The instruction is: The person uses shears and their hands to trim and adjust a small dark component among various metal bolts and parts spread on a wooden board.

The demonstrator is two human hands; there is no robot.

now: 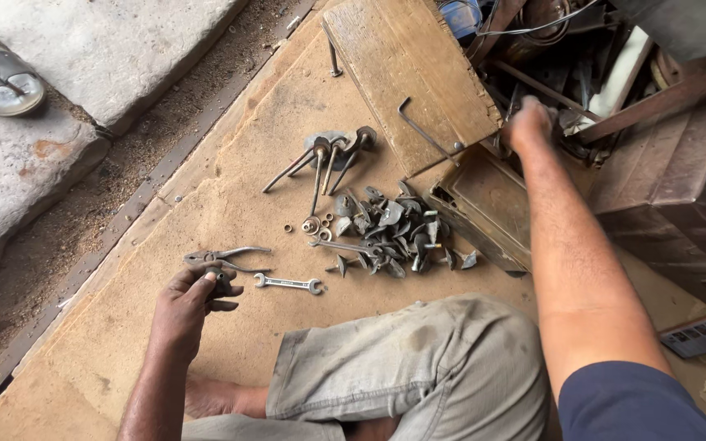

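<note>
The fingers [206, 282] of the left hand [185, 306] are curled shut around a small dark part [222, 282], held just below the pliers [222, 259] and beside the spanner [288, 283] on the board [124, 343]. The right hand [529, 122] is reached into the toolbox [655, 163], well apart from the pile of metal pieces [394, 233]; its grip cannot be told.

The left hand [194, 298] pinches a small dark part [221, 280] just beside the pliers [226, 258] and a wrench [288, 283]. The right hand [530, 122] reaches into a cluttered wooden box [418, 73]. Metal bits [394, 229] lie heaped between.
</note>
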